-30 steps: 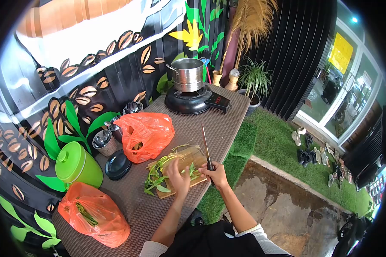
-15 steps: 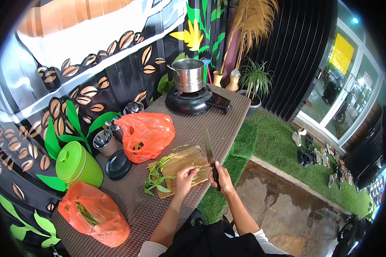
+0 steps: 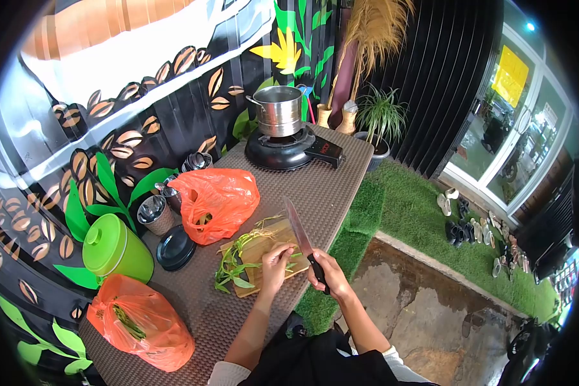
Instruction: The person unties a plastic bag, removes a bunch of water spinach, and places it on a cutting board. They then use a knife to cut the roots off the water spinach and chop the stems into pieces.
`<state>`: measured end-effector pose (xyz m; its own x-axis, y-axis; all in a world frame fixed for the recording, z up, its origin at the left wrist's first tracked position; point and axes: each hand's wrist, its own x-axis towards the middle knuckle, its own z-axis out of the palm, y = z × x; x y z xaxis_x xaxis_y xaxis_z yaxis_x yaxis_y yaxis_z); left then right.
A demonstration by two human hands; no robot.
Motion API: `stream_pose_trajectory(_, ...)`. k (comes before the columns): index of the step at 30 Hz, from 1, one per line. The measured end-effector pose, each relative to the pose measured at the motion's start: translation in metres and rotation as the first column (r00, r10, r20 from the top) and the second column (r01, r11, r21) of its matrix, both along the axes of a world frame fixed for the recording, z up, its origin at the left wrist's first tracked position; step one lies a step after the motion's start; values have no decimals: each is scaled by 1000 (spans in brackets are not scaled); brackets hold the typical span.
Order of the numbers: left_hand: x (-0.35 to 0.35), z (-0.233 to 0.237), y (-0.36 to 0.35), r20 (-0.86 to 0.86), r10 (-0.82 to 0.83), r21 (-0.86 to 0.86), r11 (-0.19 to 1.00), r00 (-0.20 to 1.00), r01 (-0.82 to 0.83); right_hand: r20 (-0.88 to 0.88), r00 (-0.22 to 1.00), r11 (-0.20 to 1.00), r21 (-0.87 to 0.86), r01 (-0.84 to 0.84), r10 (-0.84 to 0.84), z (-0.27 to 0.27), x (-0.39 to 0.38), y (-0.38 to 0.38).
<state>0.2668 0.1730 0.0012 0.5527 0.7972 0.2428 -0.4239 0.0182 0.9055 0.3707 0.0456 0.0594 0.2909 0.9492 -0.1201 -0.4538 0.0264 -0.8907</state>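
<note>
My right hand is wrapped round the black handle of a kitchen knife, its blade pointing up and away over the board. Just left of it, my left hand is closed in a pinch on a thin green stem, mostly hidden by the fingers. Below both hands lies a wooden cutting board. Leafy green stems are heaped on its left side, with pale roots toward the far edge.
An orange plastic bag sits beyond the board; another bag with greens stands at the near left. A green lidded bucket, dark plates and a cutlery holder line the wall. A steel pot rests on a portable stove.
The knife has tilted leftward, its tip now further left and lower. My right hand has turned with it, and its fingers have come slightly away from my left hand.
</note>
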Motion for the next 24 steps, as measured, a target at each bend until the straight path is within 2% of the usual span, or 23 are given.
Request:
stream_pose_trajectory(15, -1, 6, 0, -5, 12, 31, 999, 1000, -11, 61, 998, 999, -26, -29, 30, 5, 0, 0)
stream_pose_trajectory(21, -4, 6, 5, -21, -18, 59, 998, 1000, 19, 25, 998, 998, -33, -50, 50, 1, 4, -1)
stream_pose_trajectory(23, -5, 4, 8, -45, -36, 64, 997, 998, 39, -84, 992, 995, -18, -96, 94, -1, 6, -2)
stream_pose_trajectory(24, -5, 4, 9, -34, -48, 45, 998, 998, 50, -84, 992, 995, -19, -96, 94, -1, 6, -2)
